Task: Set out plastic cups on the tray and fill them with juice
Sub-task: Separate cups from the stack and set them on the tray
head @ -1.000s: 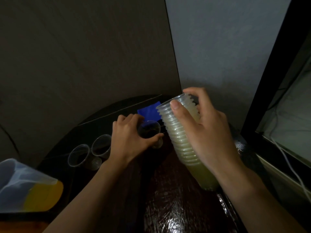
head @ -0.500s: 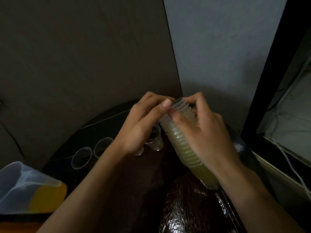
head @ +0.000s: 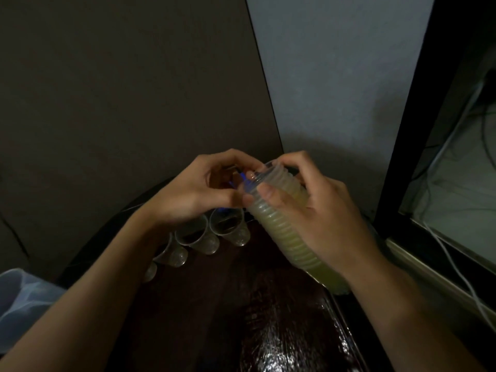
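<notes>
- Room: a dark panel (head: 120, 89) meets a grey wall (head: 335, 76) in a corner straight ahead. The light is dim.
- Right side: a black frame (head: 418, 103) slants down the view, with white cables (head: 456, 269) trailing behind it.
- Surface: a dark brown tray (head: 268, 318), glossy, with light glinting off its near part.
- Edges: the tray's raised right edge runs beneath your right forearm, close to the black frame.
- Room to move: the tray's glossy surface shows between your two forearms, from the cups to the bottom of the view.
- Row of cups (head: 196, 237): four clear plastic cups, mouths up, side by side along the tray's far left part. The nearest is half hidden by your left forearm.
- Stack of cups (head: 281, 226): ribbed, yellowish, tilted with its mouth toward the far left, held above the tray's far right part.
- Right hand (head: 322, 224): wrapped round the middle of the stack, thumb on the near side.
- Left hand (head: 193, 194): fingers curled, pinching the rim of the top cup (head: 257, 175) at the stack's mouth.
- Jug (head: 24, 296): pale and translucent, at the left edge of view, well apart from the tray.
</notes>
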`<state>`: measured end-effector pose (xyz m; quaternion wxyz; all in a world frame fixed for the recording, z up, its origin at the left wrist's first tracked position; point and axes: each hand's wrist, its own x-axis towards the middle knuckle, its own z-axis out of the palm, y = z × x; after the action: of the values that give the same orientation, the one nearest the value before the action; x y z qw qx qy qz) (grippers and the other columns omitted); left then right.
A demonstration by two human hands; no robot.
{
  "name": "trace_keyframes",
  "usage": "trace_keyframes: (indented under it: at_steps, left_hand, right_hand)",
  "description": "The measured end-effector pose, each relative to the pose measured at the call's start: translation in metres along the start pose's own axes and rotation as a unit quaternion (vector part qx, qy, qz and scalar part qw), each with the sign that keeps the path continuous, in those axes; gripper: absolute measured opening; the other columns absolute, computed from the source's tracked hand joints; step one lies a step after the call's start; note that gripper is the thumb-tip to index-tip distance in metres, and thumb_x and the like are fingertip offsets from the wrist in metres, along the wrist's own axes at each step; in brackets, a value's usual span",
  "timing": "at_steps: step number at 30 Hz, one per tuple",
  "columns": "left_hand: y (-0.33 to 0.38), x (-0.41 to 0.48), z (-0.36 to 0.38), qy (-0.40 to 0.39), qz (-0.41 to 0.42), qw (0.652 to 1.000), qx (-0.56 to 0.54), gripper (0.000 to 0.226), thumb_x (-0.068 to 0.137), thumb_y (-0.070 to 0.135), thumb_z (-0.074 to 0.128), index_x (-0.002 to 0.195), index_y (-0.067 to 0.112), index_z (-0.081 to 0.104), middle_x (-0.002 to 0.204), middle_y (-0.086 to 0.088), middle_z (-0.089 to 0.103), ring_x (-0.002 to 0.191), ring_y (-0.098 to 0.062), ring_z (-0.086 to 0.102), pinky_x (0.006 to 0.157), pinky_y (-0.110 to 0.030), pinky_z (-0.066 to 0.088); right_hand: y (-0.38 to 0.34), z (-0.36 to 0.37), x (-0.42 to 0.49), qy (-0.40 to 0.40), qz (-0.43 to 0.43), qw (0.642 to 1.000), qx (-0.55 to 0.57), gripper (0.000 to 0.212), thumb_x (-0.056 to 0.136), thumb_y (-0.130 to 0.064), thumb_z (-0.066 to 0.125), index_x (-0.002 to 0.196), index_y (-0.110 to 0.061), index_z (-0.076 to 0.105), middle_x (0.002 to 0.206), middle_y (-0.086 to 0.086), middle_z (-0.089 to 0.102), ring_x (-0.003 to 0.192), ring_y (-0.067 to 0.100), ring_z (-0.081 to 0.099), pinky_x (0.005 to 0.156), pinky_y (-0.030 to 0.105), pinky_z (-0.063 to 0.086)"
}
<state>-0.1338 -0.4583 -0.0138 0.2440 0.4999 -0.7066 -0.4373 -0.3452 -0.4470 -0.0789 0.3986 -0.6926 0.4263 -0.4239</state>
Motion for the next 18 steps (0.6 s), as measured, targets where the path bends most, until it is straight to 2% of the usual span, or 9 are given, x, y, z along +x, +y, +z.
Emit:
trace_keyframes:
  at_steps: [5, 8, 11, 13, 16, 18]
  left_hand:
    - [-0.007, 0.0, 0.009, 0.032, 0.006, 0.999, -0.019, 0.057, 0.077, 0.031, 0.071, 0.126, 0.004, 0.06, 0.122, -0.018, 0.063, 0.112, -0.036, 0.064, 0.089, -0.039, 0.055]
    - [-0.011, 0.0, 0.002, 0.086, 0.04, 0.992, -0.089, 0.049, 0.073, 0.037, 0.076, 0.117, 0.016, 0.068, 0.119, -0.014, 0.064, 0.111, -0.032, 0.063, 0.089, -0.042, 0.052]
    - [-0.011, -0.005, -0.012, 0.167, 0.058, 0.968, -0.178, 0.067, 0.067, 0.056, 0.08, 0.117, 0.014, 0.064, 0.124, -0.018, 0.056, 0.112, -0.03, 0.057, 0.089, -0.035, 0.048]
    - [-0.013, -0.009, -0.018, 0.202, 0.057, 0.958, -0.195, 0.074, 0.07, 0.053, 0.079, 0.125, 0.009, 0.058, 0.134, -0.023, 0.055, 0.12, -0.035, 0.055, 0.096, -0.038, 0.047]
    - [-0.021, -0.009, -0.014, 0.246, -0.004, 0.962, -0.115, 0.055, 0.076, 0.042, 0.074, 0.125, 0.018, 0.064, 0.13, -0.007, 0.066, 0.121, -0.025, 0.063, 0.106, -0.047, 0.048]
    - [-0.026, -0.004, -0.001, 0.243, -0.049, 0.968, -0.045, 0.052, 0.078, 0.039, 0.078, 0.126, 0.023, 0.064, 0.123, 0.002, 0.069, 0.114, -0.014, 0.066, 0.1, -0.039, 0.05]
  right_hand:
    - [0.005, -0.008, 0.002, -0.017, -0.002, 1.0, -0.015, 0.051, 0.082, -0.083, 0.044, 0.117, -0.047, 0.049, 0.095, -0.012, 0.068, 0.082, 0.004, 0.067, 0.07, 0.042, 0.059]
    - [0.009, -0.013, 0.002, -0.017, 0.009, 1.0, -0.022, 0.054, 0.079, -0.086, 0.041, 0.116, -0.047, 0.048, 0.092, -0.01, 0.069, 0.077, 0.007, 0.069, 0.068, 0.043, 0.061]
    - [0.012, -0.019, 0.001, 0.012, 0.027, 1.0, -0.006, 0.053, 0.08, -0.086, 0.042, 0.115, -0.046, 0.05, 0.091, -0.01, 0.07, 0.076, 0.006, 0.069, 0.069, 0.045, 0.06]
    - [0.011, -0.023, 0.001, 0.041, 0.038, 0.998, 0.001, 0.054, 0.08, -0.085, 0.042, 0.115, -0.046, 0.051, 0.09, -0.01, 0.07, 0.074, 0.007, 0.068, 0.069, 0.045, 0.059]
    - [0.011, -0.027, 0.002, 0.085, 0.056, 0.995, 0.019, 0.055, 0.078, -0.081, 0.042, 0.116, -0.043, 0.053, 0.09, -0.005, 0.069, 0.074, 0.014, 0.069, 0.069, 0.048, 0.06]
    - [0.011, -0.027, 0.002, 0.093, 0.052, 0.994, 0.022, 0.054, 0.081, -0.082, 0.045, 0.117, -0.043, 0.053, 0.092, -0.006, 0.069, 0.076, 0.012, 0.069, 0.07, 0.048, 0.06]
